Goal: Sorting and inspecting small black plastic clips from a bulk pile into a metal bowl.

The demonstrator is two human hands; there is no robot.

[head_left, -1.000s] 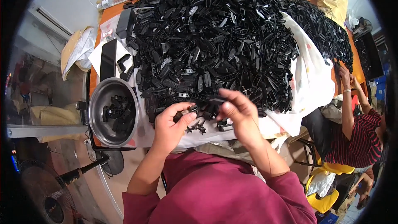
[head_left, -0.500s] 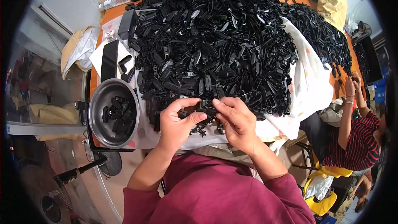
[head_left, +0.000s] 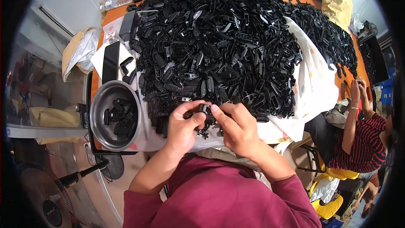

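Between both hands is a small black plastic part (head_left: 205, 109), held just in front of the near edge of a big heap of black plastic parts (head_left: 219, 55). My left hand (head_left: 182, 126) pinches it from the left with thumb and forefinger. From the right, the thumb and bent fingers of my right hand (head_left: 237, 127) press on the same part. The fingers cover much of it, so its full shape is hidden. A few dark bits show just below the fingertips. At my left stands a round steel bowl (head_left: 93, 118) with several similar black parts inside.
Left of the heap lie a black phone (head_left: 111, 62) on white paper and a dark box (head_left: 128, 26). A clear plastic bottle (head_left: 118, 1) lies farther back. White cloth (head_left: 316, 80) spreads under the heap. At right, a person in a striped shirt (head_left: 360, 143) handles parts. A fan (head_left: 46, 198) stands lower left.
My hands have come closer together around the black part. My left fingers have closed in on it, and my right hand has shifted slightly left. The bowl has not moved.
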